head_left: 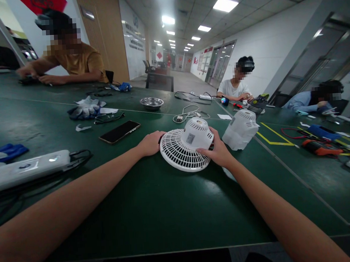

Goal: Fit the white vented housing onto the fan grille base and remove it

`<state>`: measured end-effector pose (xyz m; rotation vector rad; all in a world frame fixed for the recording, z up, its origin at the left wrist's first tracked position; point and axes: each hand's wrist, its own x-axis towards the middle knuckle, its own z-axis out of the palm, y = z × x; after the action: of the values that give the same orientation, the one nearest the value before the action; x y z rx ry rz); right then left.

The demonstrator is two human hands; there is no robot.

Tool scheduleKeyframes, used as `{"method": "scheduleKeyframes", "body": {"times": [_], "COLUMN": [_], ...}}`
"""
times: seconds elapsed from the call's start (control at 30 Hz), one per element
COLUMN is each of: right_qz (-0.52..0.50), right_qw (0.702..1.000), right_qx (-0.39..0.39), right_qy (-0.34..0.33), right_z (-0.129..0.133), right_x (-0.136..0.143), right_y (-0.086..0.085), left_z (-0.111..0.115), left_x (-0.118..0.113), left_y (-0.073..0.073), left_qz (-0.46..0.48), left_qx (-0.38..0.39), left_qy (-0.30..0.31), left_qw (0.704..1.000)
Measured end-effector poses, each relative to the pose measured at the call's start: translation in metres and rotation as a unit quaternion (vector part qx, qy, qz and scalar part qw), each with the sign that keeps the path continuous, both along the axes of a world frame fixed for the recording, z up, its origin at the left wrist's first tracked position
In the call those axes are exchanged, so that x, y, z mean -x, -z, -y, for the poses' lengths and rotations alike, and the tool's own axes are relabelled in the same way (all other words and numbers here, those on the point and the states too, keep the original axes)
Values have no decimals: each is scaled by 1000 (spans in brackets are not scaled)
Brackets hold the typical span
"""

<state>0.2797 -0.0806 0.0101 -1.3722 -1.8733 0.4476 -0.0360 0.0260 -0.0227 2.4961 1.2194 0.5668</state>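
Observation:
A white fan head [190,144] lies on the green table with its round grille [176,148] down and its motor housing facing up. My right hand [217,150] grips the housing from the right, thumb on the near side. My left hand [151,144] is closed at the grille's left rim, its fingertips partly hidden behind the edge. A small dark bit shows at those fingers; I cannot make out what it is. Just right of the fan head stands a white plastic fan base [240,130]. Behind them lies a coiled white cable [188,113].
Left of my hands are a phone [120,132], a metal bowl [152,103], gloves [86,108] and a white power strip [31,167]. To the right lie yellow tape lines [278,142] and an orange-black multimeter [321,147]. Several people sit around the table.

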Motion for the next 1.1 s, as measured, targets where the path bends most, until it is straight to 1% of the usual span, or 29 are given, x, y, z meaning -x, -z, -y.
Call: {"method": "scheduleKeyframes", "body": {"times": [0.47,0.73,1.1], "right_qz": [-4,6,0], "right_qw": [1000,1000,1000], "right_qx": [16,20,27], "right_qy": [2,10,5], "right_z": [1,1,2], "right_x": [1,1,1], "right_y": [-2,-1,-2], "left_z": [2,-3,0], "left_x": [-1,1,0], "left_y": [-2,4,1], "left_qz": [8,13,19], "left_qx": [-2,0,6], "left_qy": [1,-3,1], "left_qw": [1000,1000,1000]}}
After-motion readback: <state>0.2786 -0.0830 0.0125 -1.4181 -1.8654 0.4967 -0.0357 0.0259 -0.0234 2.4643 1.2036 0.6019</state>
